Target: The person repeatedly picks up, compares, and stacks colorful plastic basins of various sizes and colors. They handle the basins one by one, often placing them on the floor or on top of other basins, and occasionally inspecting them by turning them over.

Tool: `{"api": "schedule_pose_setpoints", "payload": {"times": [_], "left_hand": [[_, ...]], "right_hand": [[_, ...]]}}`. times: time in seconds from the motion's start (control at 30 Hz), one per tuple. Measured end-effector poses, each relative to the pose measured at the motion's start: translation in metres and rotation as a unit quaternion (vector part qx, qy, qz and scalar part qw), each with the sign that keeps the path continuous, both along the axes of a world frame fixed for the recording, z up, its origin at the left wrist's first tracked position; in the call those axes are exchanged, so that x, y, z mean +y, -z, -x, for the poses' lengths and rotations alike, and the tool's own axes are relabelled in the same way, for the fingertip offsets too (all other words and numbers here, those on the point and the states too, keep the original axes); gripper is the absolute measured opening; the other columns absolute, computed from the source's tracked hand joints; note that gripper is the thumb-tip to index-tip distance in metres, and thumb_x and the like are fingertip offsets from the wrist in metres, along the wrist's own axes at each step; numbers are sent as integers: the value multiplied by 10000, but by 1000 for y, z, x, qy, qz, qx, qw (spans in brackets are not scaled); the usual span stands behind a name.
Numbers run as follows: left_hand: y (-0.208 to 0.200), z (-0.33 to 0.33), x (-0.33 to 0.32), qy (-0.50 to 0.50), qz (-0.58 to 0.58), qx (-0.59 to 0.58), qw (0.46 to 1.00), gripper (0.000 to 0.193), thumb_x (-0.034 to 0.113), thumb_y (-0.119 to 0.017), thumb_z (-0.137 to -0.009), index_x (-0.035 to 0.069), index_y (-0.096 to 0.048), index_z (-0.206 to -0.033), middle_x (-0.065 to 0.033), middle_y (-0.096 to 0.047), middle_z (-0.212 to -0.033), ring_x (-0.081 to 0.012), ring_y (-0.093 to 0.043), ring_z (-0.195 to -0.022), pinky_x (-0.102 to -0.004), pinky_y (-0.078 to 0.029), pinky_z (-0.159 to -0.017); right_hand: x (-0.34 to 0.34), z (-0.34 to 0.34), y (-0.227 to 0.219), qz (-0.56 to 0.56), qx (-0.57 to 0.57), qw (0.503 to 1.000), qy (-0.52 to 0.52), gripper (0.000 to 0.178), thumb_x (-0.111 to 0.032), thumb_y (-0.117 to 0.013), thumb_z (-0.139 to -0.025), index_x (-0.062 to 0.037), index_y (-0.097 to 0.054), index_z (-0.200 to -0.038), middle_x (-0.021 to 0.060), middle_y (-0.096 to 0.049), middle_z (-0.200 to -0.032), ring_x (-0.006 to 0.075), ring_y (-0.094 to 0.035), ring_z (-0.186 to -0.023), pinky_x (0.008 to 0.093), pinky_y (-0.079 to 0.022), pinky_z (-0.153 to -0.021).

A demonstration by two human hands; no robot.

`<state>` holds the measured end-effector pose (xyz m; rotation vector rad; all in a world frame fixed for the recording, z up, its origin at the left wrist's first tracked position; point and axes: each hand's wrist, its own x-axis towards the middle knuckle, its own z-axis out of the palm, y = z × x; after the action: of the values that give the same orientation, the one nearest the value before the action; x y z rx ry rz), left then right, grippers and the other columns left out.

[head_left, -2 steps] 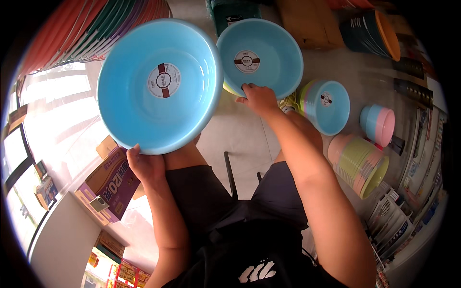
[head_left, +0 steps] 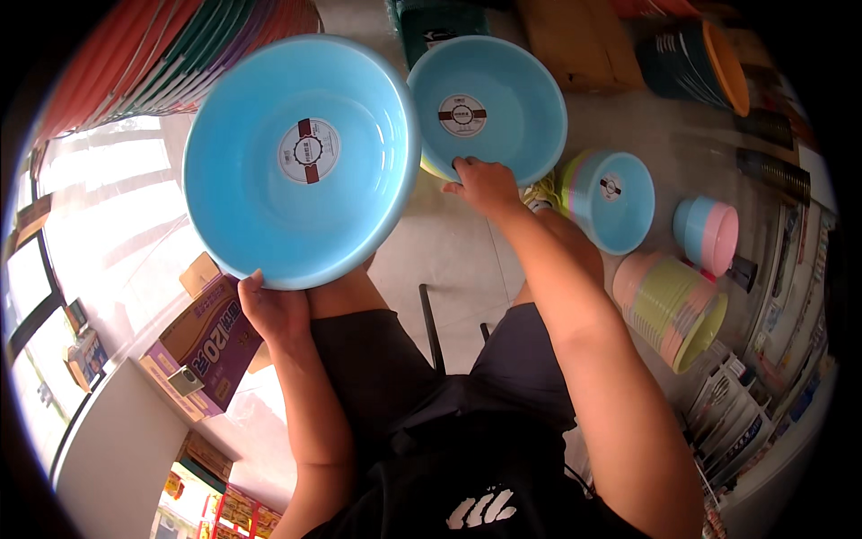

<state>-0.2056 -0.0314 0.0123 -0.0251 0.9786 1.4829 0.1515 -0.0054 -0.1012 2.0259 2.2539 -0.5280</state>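
At far left, a purple carton [head_left: 215, 346] sits beside the person's left hand [head_left: 274, 310]. The left thumb clamps the near rim of the large blue basin [head_left: 296, 205], above the left knee; the other fingers are hidden underneath. Being apparently thin plastic, the basin should be light, slightly flexible and slick; grip the rim, not the smooth wall. Next, the right hand [head_left: 488, 187] has its fingers clamped on the near rim of the smaller blue basin [head_left: 507, 103]. Farther right stands a basin stack [head_left: 620, 216].
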Motion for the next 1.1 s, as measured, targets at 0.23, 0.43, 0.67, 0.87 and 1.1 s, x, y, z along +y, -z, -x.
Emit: {"api": "schedule_pose_setpoints", "payload": {"times": [0.23, 0.43, 0.67, 0.87, 1.1], "left_hand": [[2, 1, -3, 4, -11, -1, 1000, 524, 87, -516, -818, -42, -467, -1324, -148, -547, -1289, -288, -520, -1233, -440, -388, -1108], [6, 3, -3, 40, -24, 2, 999, 517, 91, -520, -827, -29, -470, -1327, -137, -543, -1298, -281, -516, -1231, -435, -389, -1102], [9, -8, -9, 91, -99, 92, 987, 442, 67, -508, -826, -6, -499, -1263, -119, -559, -1225, -261, -535, -1175, -421, -402, -1079], [-38, -48, -48, 139, -122, 174, 967, 398, 66, -525, -823, -13, -505, -1212, -121, -572, -1128, -227, -573, -1070, -368, -446, -988], [-105, -167, -116, 261, -151, 80, 950, 307, 82, -688, -920, 2, -480, -1131, -51, -597, -1021, -97, -552, -904, -268, -461, -826]], "right_hand": [[6, -2, 4, 56, 46, 997, 10, 493, -508, -758, -747, -64, -681, -947, 119, -703, -911, 335, -691, -830, 444, -555, -725], [10, -2, -9, 157, 72, 984, 34, 511, -468, -775, -748, -30, -686, -996, 156, -701, -1005, 342, -668, -967, 450, -542, -799], [-65, 10, -42, -97, 131, 981, 109, 450, -284, -699, -859, -9, -616, -1206, 180, -607, -1272, 353, -505, -1290, 424, -458, -1020], [-161, 11, -157, -210, 257, 924, 189, 354, -135, -689, -855, 6, -619, -1171, 169, -633, -1189, 352, -570, -1175, 414, -470, -1001], [-224, 30, -272, -310, 186, 931, 53, 509, -204, -774, -778, 2, -609, -1213, 152, -595, -1247, 370, -549, -1204, 455, -467, -994]]}}
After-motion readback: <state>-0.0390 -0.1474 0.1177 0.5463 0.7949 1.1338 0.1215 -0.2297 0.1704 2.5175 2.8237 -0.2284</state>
